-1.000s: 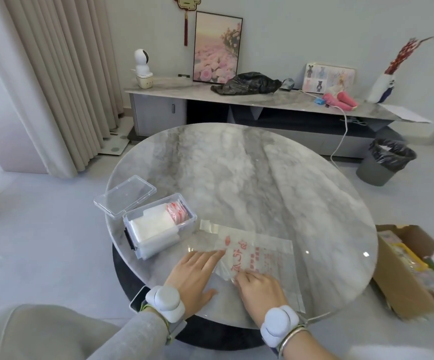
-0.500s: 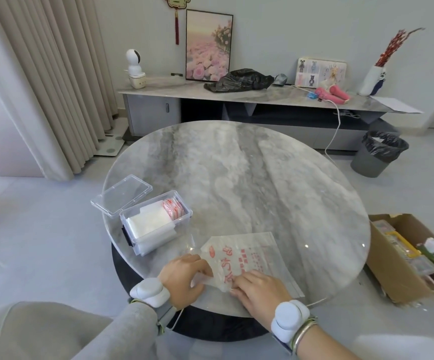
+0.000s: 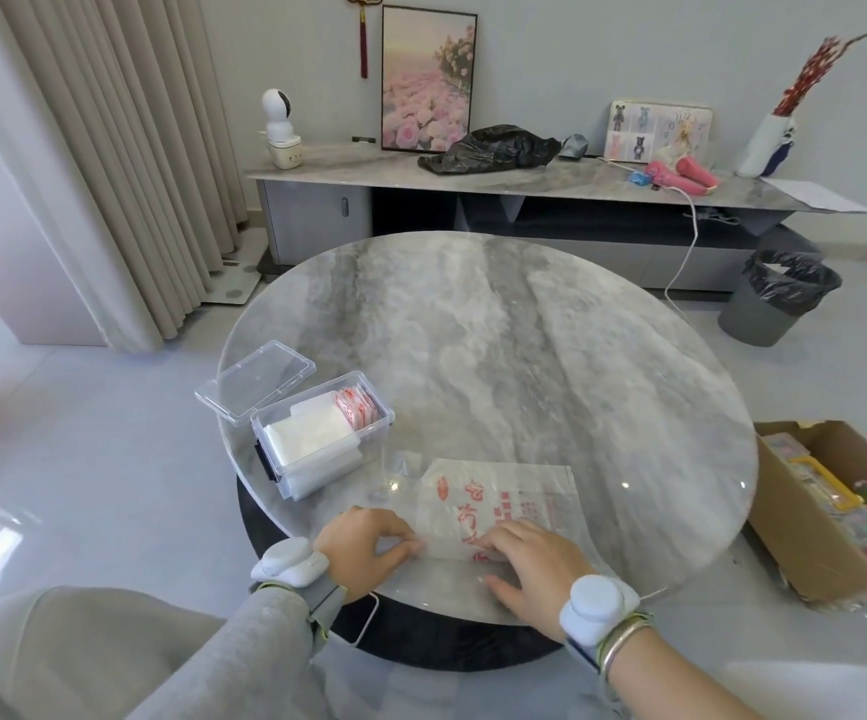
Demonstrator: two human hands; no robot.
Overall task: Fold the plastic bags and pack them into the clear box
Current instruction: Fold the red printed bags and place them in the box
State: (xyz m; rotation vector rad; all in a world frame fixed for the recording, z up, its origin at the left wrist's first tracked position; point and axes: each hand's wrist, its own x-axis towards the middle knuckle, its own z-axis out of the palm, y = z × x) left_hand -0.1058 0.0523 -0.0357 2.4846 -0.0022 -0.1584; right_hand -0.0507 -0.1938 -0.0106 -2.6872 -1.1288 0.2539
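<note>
Plastic bag point(image 3: 504, 485) lies flat at the near edge of the desk point(image 3: 525, 356), just right of the clear box point(image 3: 332, 478). Left hand point(image 3: 364, 540) has curled fingers pinching the bag's left edge, probably to bring it over for a fold. Right hand point(image 3: 530, 561) is flat with fingers spread, pressing the near part down, likely so the slippery film doesn't slide. The box sits close on the left within short reach, with its lid point(image 3: 257, 379) off just behind it. Folded bags point(image 3: 309, 433) are already inside, plain white ones plus a red-printed stack point(image 3: 353, 413). The bag carries red characters and a small oval logo, too blurred to read.
</note>
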